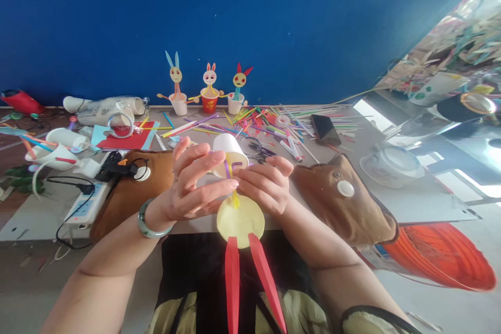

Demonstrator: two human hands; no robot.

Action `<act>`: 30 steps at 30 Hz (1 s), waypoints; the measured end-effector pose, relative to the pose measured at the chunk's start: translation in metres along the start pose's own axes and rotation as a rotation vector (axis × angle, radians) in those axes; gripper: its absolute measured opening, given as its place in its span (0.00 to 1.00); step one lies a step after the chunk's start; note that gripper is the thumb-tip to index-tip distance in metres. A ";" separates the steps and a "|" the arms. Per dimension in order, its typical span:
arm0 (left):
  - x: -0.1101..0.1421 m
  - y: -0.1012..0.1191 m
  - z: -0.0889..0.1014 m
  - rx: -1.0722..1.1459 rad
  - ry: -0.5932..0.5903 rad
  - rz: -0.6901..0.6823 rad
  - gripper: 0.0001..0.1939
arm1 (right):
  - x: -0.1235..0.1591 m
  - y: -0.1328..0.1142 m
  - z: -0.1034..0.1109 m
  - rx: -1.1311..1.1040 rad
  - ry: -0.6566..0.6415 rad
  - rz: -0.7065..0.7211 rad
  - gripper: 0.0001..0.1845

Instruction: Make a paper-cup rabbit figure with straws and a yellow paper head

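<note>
Head view, listed left to right. Power strip [86,205], white, cords attached. Brown pouch [125,206], beside it. Left hand [191,182], banded bracelet [141,219] at the wrist: fingers part-open and curved, tips at the paper cup and yellow stem; thumb hidden, so firmness of hold cannot be told. Paper cup [225,144], white, tipped between both hands, its mouth toward the person, a purple strip [227,168] at the near side. Yellow stem [235,200], running from the cup to a pale yellow disc [240,223]. Two red paper ears [232,287], [268,282], attached to the disc and pointing toward the person. Right hand [266,185]: fingers curled inward, tips at cup rim and stem; exact grip cannot be told. Phone [325,129], dark, lying farther back.

Handling notes, by judgement: light fingertip pressure suits the thin cup wall; one hand best steadies the cup while the other presses the stem flat and straight, the disc and ears left unbent.
</note>
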State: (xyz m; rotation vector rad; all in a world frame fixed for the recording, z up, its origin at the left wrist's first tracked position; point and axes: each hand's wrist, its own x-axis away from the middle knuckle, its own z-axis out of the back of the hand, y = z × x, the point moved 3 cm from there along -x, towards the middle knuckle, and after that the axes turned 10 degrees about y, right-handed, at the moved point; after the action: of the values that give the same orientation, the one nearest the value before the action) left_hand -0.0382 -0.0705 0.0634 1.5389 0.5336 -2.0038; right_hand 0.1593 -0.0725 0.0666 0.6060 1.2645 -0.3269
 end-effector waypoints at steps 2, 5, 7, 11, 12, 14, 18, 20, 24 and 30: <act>0.001 -0.001 0.001 -0.006 -0.010 -0.002 0.17 | -0.001 -0.002 0.003 0.014 -0.004 0.015 0.13; 0.000 0.001 0.002 0.000 -0.008 -0.025 0.15 | -0.003 -0.004 0.006 0.028 -0.028 0.045 0.13; 0.000 0.002 0.004 -0.007 0.016 -0.046 0.15 | -0.002 -0.006 0.007 0.031 -0.022 0.047 0.12; -0.002 0.004 0.006 0.042 0.077 -0.085 0.13 | -0.001 -0.007 0.008 0.028 0.022 0.025 0.10; -0.002 0.005 0.006 0.073 0.088 -0.086 0.13 | -0.001 -0.007 0.008 0.028 0.023 0.026 0.09; -0.002 0.004 0.006 0.125 0.096 -0.074 0.12 | -0.001 -0.008 0.008 0.032 0.014 0.030 0.10; 0.000 0.003 0.005 0.131 0.078 -0.065 0.13 | 0.000 -0.008 0.008 0.047 -0.004 0.034 0.12; 0.001 0.004 0.005 0.110 0.064 -0.073 0.14 | 0.000 -0.008 0.008 0.049 -0.002 0.035 0.11; -0.001 0.005 0.006 0.132 0.070 -0.072 0.14 | 0.000 -0.007 0.008 0.041 -0.008 0.034 0.11; 0.005 0.002 0.004 0.035 0.057 0.060 0.14 | 0.004 -0.006 0.010 0.039 -0.034 0.032 0.11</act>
State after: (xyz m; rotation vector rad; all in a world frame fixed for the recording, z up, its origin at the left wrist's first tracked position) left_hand -0.0414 -0.0752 0.0601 1.6179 0.4723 -1.9390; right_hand 0.1649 -0.0825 0.0635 0.6505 1.2174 -0.3347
